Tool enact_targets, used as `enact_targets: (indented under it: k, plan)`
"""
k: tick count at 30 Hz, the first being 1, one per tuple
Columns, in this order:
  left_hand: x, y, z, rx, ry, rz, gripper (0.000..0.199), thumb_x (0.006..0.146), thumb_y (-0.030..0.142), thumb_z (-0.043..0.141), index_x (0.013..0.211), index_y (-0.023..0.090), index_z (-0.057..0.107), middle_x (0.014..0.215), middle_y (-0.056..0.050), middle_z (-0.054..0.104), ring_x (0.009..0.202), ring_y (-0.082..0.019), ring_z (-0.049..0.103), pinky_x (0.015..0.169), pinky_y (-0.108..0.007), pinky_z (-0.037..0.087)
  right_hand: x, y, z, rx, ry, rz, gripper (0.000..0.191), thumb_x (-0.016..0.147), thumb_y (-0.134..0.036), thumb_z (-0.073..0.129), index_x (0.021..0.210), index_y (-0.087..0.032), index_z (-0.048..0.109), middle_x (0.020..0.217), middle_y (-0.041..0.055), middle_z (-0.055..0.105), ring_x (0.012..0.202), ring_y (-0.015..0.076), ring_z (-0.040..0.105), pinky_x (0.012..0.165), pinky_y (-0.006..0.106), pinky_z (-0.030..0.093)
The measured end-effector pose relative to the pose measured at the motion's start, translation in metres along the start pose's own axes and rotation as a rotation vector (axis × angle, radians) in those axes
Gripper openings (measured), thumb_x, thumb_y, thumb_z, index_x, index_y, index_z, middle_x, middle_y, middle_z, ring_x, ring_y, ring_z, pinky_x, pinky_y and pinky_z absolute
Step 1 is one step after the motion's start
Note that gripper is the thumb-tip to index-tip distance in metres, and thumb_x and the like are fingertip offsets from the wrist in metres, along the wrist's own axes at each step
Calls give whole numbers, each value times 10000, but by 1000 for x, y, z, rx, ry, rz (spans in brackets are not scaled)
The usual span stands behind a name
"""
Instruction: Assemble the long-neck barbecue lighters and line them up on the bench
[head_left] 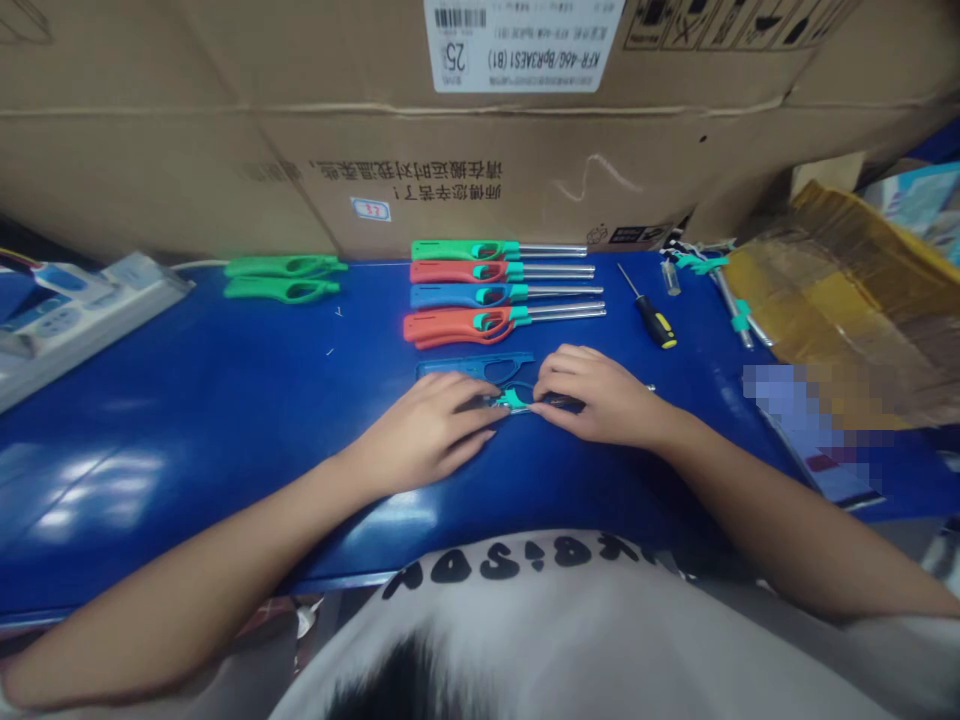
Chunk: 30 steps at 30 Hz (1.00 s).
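Head view: left hand (439,425) and right hand (592,395) are curling around a teal part (513,399); I cannot tell whether either is gripping.

The blue plastic casing (474,363) lies flat on the surface (187,430), its length running crosswise before you, with an open loop toward its right end; your left hand (427,430) hides part of its near edge. Closer to you, a small teal piece (512,399) of irregular outline sits between the fingertips of your left hand and right hand (600,395), its ends partly covered. A dark item (566,402) shows beneath your right fingers, too hidden to identify.
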<state>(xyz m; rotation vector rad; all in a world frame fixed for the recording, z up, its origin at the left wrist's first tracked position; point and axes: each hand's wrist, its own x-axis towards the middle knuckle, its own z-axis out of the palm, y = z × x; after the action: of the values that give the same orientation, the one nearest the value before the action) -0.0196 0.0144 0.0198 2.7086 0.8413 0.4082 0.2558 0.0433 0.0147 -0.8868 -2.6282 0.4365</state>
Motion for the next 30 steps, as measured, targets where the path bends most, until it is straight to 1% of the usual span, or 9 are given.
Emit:
enact_targets:
  k: [3, 6, 11, 16, 20, 24, 26, 28, 30]
  plan:
    - [0, 0, 0, 0, -7, -7, 332, 1024, 283, 506, 1320, 226, 644, 1319, -114, 630, 1164, -266, 591, 982, -432, 468, -2, 2, -4, 9, -9, 1, 132, 963, -301, 597, 940, -207, 688, 978, 58, 683, 923, 204, 602, 858, 370, 437]
    - [0, 0, 0, 0, -9, -2, 332, 1025, 285, 506, 1319, 224, 647, 1320, -116, 630, 1157, -267, 595, 974, -436, 473, -4, 5, -7, 72, -12, -4, 97, 950, -264, 609, 971, -223, 695, 1005, 46, 692, 939, 194, 617, 886, 375, 427]
    - [0, -1, 0, 13, 26, 25, 325, 1033, 230, 478, 1300, 216, 663, 1291, -115, 652, 1131, -264, 615, 951, -440, 493, -3, 4, -8, 134, -25, 10, 83, 940, -218, 598, 950, -220, 681, 989, 40, 694, 938, 190, 615, 879, 369, 428]
    - [-1, -3, 1, 30, 42, 40, 314, 1029, 198, 472, 1254, 206, 691, 1282, -117, 666, 1112, -270, 627, 935, -451, 518, -5, 4, -20, 129, -39, 29, 24, 910, -224, 626, 919, -209, 642, 943, 38, 690, 896, 188, 603, 878, 367, 425]
    - [-2, -5, 2, 19, 46, 47, 321, 1024, 182, 473, 1264, 200, 685, 1286, -121, 662, 1115, -274, 625, 946, -465, 534, -5, 10, -27, 162, -109, 104, 109, 937, -294, 627, 875, -207, 647, 889, 25, 693, 864, 178, 605, 852, 350, 433]
    - [-2, -7, 4, -35, 70, 60, 321, 1020, 158, 469, 1257, 163, 687, 1268, -148, 655, 1143, -263, 612, 974, -436, 546, -3, 11, -24, 269, -118, 307, 154, 883, -340, 688, 818, -202, 667, 782, 16, 675, 735, 156, 584, 697, 293, 450]
    - [-2, -7, 6, -54, 87, 65, 315, 1016, 150, 480, 1251, 157, 689, 1260, -154, 656, 1147, -260, 611, 975, -426, 553, -2, 10, -22, 312, -107, 378, 170, 859, -354, 708, 794, -200, 672, 747, 10, 667, 696, 148, 572, 663, 280, 448]
    - [-2, -7, 8, -74, 109, 62, 301, 1011, 149, 496, 1238, 170, 694, 1251, -143, 666, 1137, -252, 624, 968, -421, 562, -1, 8, -21, 350, -104, 371, 178, 850, -370, 716, 812, -200, 682, 772, 12, 680, 716, 148, 581, 682, 276, 462]
    - [-2, -7, 8, -127, 151, 49, 258, 1002, 175, 544, 1205, 182, 704, 1240, -127, 675, 1125, -235, 644, 971, -401, 567, 0, 7, -20, 370, -67, 356, 198, 869, -397, 699, 839, -201, 692, 791, 12, 687, 720, 145, 588, 691, 274, 470]
